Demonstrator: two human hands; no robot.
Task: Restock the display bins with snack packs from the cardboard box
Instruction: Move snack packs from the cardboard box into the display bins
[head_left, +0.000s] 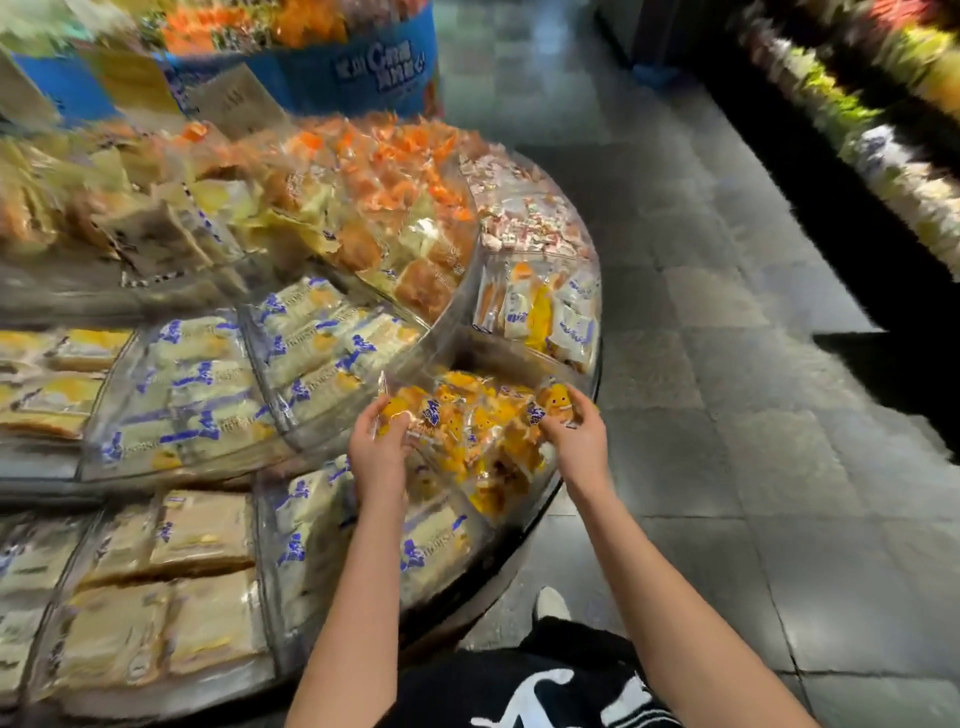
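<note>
Along the left edge of the display stand (524, 540), the bins of pale cake packs (197, 374) already look full, so that part of the restock seems finished.

Your left hand (376, 452) has its fingers curled round a yellow snack pack (396, 411), held over the near-left corner of the yellow-pack bin (548, 486). The pack's crimped end sticks up past your fingers, so its long axis seems to run away from you, toward the middle of the stand, though blur makes this uncertain.

This bin sits at the stand's right edge and is heaped with packs lying at mixed angles, so it looks close to done.

Your right hand (576, 441) grips a second yellow pack (557, 402) over the bin's far-right corner. Its printed face is turned up toward you, but you cannot tell its long axis.

The farther bin (597, 312) along the same edge looks only partly filled, so it probably needs stock. The cardboard box is out of view, so you cannot judge how much is left.
</note>
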